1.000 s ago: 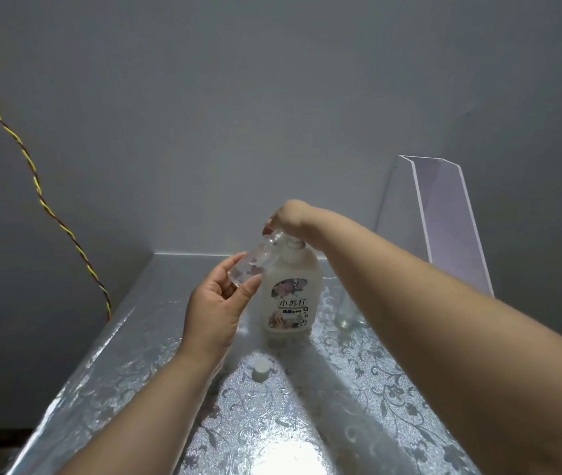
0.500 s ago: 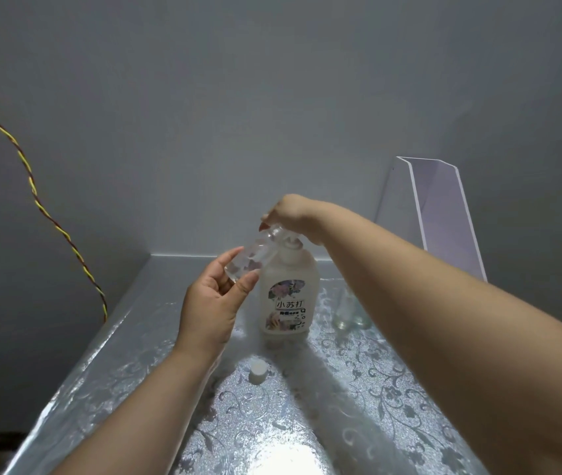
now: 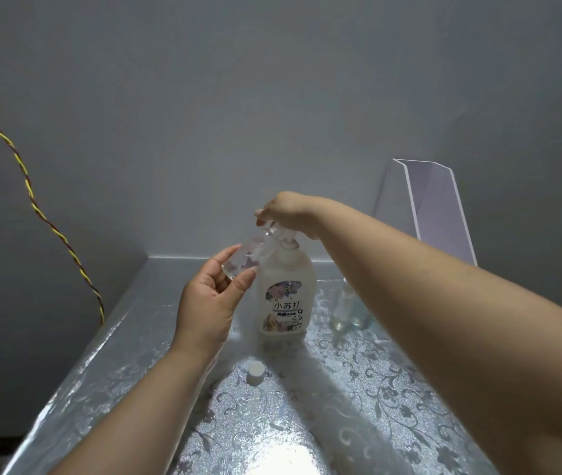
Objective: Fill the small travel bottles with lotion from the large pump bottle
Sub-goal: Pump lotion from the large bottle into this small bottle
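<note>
A large white pump bottle (image 3: 286, 296) with a flowered label stands upright on the silver patterned table (image 3: 358, 406). My right hand (image 3: 288, 212) rests on top of its pump head, fingers curled over it. My left hand (image 3: 211, 303) holds a small clear travel bottle (image 3: 247, 257) tilted, its mouth up against the pump's spout. A small white cap (image 3: 256, 372) lies on the table in front of the pump bottle. Another clear small bottle (image 3: 348, 310) stands to the right, partly hidden behind my right forearm.
A clear acrylic stand (image 3: 433, 214) leans against the wall at the back right. A twisted yellow and red cord (image 3: 33, 200) hangs along the left wall. The table's left edge drops off near the cord.
My right hand and the pump head have risen slightly. My left hand keeps the travel bottle at the spout, a little higher than before.
</note>
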`<state>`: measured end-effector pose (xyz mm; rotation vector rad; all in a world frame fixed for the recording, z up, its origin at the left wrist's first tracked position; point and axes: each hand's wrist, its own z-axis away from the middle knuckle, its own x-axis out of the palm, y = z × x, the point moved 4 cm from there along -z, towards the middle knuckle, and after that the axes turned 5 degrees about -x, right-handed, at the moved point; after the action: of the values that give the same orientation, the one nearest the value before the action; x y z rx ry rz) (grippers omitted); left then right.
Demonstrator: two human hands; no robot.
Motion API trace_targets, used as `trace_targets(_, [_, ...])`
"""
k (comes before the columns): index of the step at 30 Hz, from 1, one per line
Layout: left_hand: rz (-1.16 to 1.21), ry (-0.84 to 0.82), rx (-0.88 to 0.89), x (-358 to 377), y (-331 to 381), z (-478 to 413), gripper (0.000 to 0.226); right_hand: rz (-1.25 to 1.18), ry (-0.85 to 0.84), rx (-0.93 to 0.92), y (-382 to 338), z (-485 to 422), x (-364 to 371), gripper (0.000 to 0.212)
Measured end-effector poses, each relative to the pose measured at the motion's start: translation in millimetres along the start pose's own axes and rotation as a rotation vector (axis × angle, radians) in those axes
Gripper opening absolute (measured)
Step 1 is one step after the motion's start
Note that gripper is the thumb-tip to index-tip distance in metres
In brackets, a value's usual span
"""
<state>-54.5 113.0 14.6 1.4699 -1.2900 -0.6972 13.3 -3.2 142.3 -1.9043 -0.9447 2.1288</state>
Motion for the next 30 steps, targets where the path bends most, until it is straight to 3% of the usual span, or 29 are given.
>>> trace_targets(30, [0.011, 0.014, -0.035, -1.9, -15.4, 4.8, 0.04, -0.08, 0.015, 0.027, 10.3, -5.3, 14.4, 0.043])
